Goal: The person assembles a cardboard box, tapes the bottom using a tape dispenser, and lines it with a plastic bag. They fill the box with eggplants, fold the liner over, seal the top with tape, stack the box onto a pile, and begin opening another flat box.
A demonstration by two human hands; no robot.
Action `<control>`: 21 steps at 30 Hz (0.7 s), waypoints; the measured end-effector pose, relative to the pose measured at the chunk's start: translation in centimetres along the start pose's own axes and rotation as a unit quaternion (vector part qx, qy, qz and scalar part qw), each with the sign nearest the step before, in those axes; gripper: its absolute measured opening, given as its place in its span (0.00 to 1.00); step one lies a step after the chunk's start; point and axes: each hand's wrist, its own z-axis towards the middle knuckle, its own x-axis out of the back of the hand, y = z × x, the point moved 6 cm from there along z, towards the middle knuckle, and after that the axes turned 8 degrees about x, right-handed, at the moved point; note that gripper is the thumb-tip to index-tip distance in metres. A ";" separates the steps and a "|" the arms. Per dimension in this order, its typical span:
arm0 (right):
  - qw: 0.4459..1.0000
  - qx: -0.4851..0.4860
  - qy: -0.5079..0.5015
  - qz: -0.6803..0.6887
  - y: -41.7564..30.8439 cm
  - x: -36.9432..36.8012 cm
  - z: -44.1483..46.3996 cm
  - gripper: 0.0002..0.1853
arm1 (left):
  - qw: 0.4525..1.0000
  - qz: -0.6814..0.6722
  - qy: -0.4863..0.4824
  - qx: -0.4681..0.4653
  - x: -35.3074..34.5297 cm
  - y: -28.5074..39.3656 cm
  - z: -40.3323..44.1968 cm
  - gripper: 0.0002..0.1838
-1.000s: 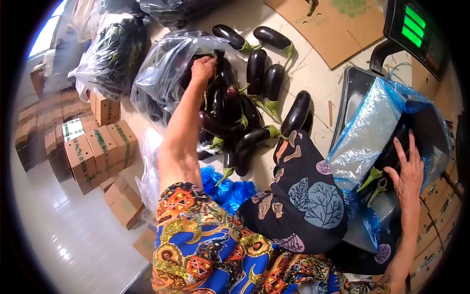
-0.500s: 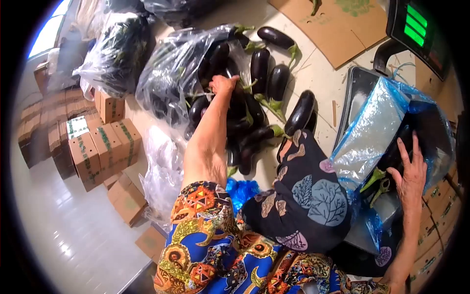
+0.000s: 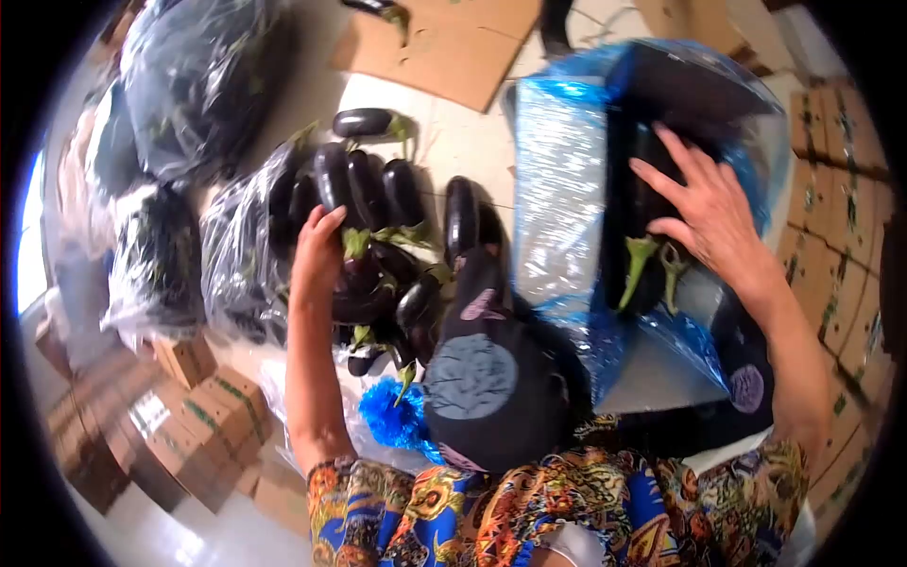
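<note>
Now my right hand (image 3: pixel 709 215) spreads over bagged eggplants (image 3: pixel 644 208); whether my left hand (image 3: pixel 317 246) grips piled eggplants (image 3: pixel 367 191), I cannot tell.

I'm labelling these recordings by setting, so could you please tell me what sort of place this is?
Probably a produce packing room: loose eggplants lie on the tiled floor, more sit in a blue plastic liner, and cardboard boxes are stacked nearby.

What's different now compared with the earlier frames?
The view has swung right, taking the scale's green display out of frame. The left hand has drawn back slightly toward the body among the loose eggplants; whether it grips one is unclear. Unchanged: the right hand, fingers spread over eggplants inside the blue liner.
</note>
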 end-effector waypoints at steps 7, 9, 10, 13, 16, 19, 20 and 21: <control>0.999 0.001 0.045 0.013 1.7 -1.9 -1.6 0.37 | 0.939 0.212 -0.174 -0.208 -22.3 10.3 -10.6 0.56; 0.998 0.010 0.053 0.016 2.2 -2.4 -1.8 0.36 | 0.914 0.300 -0.188 -0.196 -27.6 10.9 -12.8 0.55; 0.998 0.014 0.056 0.013 2.3 -2.4 -1.8 0.36 | 0.905 0.342 -0.191 -0.168 -29.8 10.4 -13.3 0.54; 0.997 0.021 0.069 0.003 2.5 -2.9 -1.6 0.34 | 0.803 0.505 -0.174 -0.265 -33.9 8.3 -12.6 0.49; 0.997 0.022 0.066 0.021 2.8 -3.3 -1.7 0.32 | 0.684 0.622 -0.115 -0.363 -36.7 6.5 -11.3 0.44; 0.999 0.013 0.049 0.014 2.9 -3.6 -1.8 0.32 | 0.576 0.743 -0.057 -0.337 -37.8 4.3 -8.4 0.36; 0.999 0.008 0.037 0.022 2.8 -3.5 -1.8 0.32 | 0.566 0.760 -0.079 -0.309 -38.3 3.6 -7.7 0.34; 0.999 0.001 0.033 0.032 2.9 -3.4 -1.7 0.34 | 0.556 0.777 -0.102 -0.279 -39.1 3.1 -7.6 0.33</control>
